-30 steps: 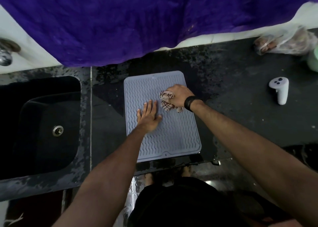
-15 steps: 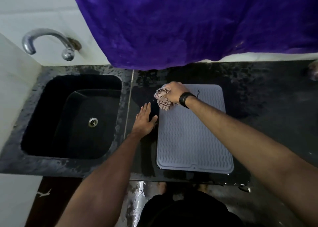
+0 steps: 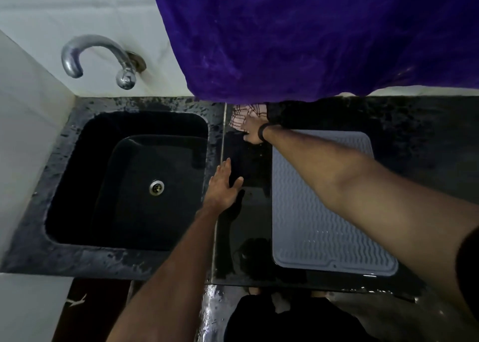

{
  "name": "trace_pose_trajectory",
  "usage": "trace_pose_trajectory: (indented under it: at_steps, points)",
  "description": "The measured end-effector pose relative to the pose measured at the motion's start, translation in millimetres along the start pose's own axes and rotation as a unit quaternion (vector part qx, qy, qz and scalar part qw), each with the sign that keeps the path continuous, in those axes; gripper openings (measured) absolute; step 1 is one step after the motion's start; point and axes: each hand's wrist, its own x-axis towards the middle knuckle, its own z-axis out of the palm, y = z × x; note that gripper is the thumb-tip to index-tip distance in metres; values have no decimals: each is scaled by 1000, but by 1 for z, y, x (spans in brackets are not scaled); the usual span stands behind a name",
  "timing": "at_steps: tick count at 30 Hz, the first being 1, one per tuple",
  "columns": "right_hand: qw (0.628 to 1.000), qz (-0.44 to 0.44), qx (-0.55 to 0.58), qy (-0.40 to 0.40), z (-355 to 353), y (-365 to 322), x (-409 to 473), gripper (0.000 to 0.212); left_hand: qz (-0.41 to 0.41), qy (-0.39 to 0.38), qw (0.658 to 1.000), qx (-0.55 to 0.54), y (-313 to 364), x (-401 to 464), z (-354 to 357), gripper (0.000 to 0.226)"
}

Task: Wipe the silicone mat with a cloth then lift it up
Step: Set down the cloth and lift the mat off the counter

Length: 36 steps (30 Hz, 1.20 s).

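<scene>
A grey ribbed silicone mat (image 3: 311, 225) lies flat on the dark wet counter, partly under my right forearm. The checked cloth (image 3: 243, 115) sits at the counter's back, off the mat's far left corner, just below the purple drape. My right hand (image 3: 252, 131) is right beside it, fingers touching its near edge; whether they hold it is unclear. My left hand (image 3: 224, 186) rests flat with straight fingers on the counter strip between sink and mat, touching neither.
A black sink (image 3: 129, 181) with a steel drain fills the left. A chrome tap (image 3: 98, 56) juts from the white wall. A purple cloth (image 3: 311, 35) hangs over the counter's back. The counter's front edge (image 3: 285, 282) is wet.
My right hand carried the cloth off the mat to the back of the counter. My left hand left the mat and now lies on the counter beside the sink. The view shifted left.
</scene>
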Motion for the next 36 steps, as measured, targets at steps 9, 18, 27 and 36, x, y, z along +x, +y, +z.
trace_pose_trajectory:
  at_steps: [9,18,27,36]
  points:
    - [989,18,141,41,19,19,-37,67,14,-34,998,-42,8,-13,15,73]
    - [886,331,274,175,85,128,-175,57,-76,36,990,-118,48,-15,54,58]
    - [765,518,373,87,135,176,-261,76,-184,44,963,-193,81,-37,83,31]
    - [786,395,463,107,140,188,-277,25,-228,14,945,-233,113,-50,105,13]
